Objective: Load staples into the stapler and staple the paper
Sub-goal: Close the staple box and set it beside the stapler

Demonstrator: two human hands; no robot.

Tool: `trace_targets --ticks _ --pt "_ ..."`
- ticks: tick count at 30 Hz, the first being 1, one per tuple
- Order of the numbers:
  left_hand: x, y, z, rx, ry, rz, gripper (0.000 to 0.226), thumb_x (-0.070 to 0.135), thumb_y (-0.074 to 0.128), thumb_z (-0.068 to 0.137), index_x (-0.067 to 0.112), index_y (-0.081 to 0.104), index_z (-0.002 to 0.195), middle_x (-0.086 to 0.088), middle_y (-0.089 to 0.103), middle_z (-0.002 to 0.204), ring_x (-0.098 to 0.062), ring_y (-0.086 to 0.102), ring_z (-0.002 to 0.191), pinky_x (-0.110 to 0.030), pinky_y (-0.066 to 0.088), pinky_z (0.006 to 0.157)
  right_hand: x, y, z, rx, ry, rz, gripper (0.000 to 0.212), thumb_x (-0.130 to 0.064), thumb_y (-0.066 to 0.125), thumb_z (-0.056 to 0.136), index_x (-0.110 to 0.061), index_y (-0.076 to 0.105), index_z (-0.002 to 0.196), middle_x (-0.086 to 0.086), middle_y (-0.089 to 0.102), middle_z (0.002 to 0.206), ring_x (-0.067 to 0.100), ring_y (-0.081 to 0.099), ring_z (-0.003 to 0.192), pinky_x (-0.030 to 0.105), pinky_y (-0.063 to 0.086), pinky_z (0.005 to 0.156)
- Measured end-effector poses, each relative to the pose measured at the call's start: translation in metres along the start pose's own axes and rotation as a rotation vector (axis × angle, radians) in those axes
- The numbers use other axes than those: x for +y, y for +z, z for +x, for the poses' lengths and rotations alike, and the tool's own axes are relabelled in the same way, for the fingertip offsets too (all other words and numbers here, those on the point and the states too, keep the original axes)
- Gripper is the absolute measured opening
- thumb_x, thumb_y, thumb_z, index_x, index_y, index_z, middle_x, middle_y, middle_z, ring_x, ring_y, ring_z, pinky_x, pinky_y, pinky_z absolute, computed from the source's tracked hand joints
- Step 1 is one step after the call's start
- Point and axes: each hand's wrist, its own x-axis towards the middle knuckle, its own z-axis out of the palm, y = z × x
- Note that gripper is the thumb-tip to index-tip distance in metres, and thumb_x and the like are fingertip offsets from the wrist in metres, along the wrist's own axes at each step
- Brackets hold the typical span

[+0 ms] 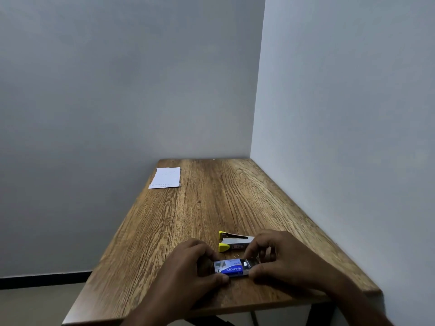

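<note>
item: staple box (229,268), blue printed sleeve, lying flat near the front edge of the wooden table (211,208). its inner tray is slid partly out on the right side, showing a pale end and some metallic content, too small to make out clearly.

item: left hand (193,262), fingers curled round the left end of the box, thumb at its near side; holds the sleeve.

item: right hand (277,257), fingers bent over the drawn-out tray end, thumb at its near corner; appears to pinch the tray or something in it, exact contact hidden by the fingers.

item: stapler (235,242), grey body with yellow ends, lying on the table just beyond the box, between the two hands, untouched. its upper part looks swung open, though this is hard to confirm.

item: paper (166,178), white sheet with faint writing, flat at the far left corner of the table, well apart from everything else.

item: a few tiny loose staples (238,286) on the wood by the box.

status, as judged: early stage. box being opened or staples being drawn out. left to do: take a strip, seat it in the stapler, close it, fetch the paper, staple it.
</note>
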Motion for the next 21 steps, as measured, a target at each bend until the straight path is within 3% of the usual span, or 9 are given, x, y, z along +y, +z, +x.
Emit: trace_targets --ticks 8,13,18,21 --pt "-0.001 0.0 0.0 0.001 -0.006 -0.013 0.034 0.057 0.078 0.066 0.038 0.065 0.092 0.023 0.059 0.101 0.003 0.054 0.095 -0.019 0.048 0.076 0.003 0.0 -0.002 0.044 0.003 0.073 0.042 -0.043 0.084 0.069 -0.043 0.069 0.108 -0.027 0.062 0.109 -0.004 0.058 0.101 0.008 0.049 0.074" --pt "-0.003 0.0 -0.001 0.008 0.006 -0.016 0.034 0.056 0.078 0.066 0.037 0.065 0.092 0.023 0.059 0.102 0.005 0.053 0.096 -0.019 0.048 0.078 0.015 0.0 -0.019 0.107 0.028 0.039 0.032 -0.043 0.084 0.07 -0.047 0.072 0.099 -0.027 0.069 0.105 -0.006 0.062 0.102 0.009 0.047 0.076" --pt "-0.002 0.0 -0.001 0.003 0.006 -0.021 0.032 0.055 0.078 0.067 0.038 0.066 0.091 0.024 0.059 0.102 0.003 0.054 0.096 -0.021 0.05 0.08 0.016 0.006 -0.025 0.182 0.017 0.09 0.035 -0.036 0.085 0.071 -0.044 0.073 0.103 -0.03 0.071 0.103 -0.008 0.066 0.097 0.005 0.048 0.077" --pt "-0.001 0.0 -0.001 -0.001 0.009 -0.022 0.032 0.055 0.078 0.067 0.038 0.066 0.092 0.024 0.06 0.102 0.003 0.054 0.097 -0.022 0.05 0.08 0.015 0.007 -0.026 0.189 0.001 0.095 0.022 -0.033 0.085 0.073 -0.039 0.077 0.092 -0.027 0.074 0.099 -0.005 0.068 0.095 0.008 0.049 0.077"
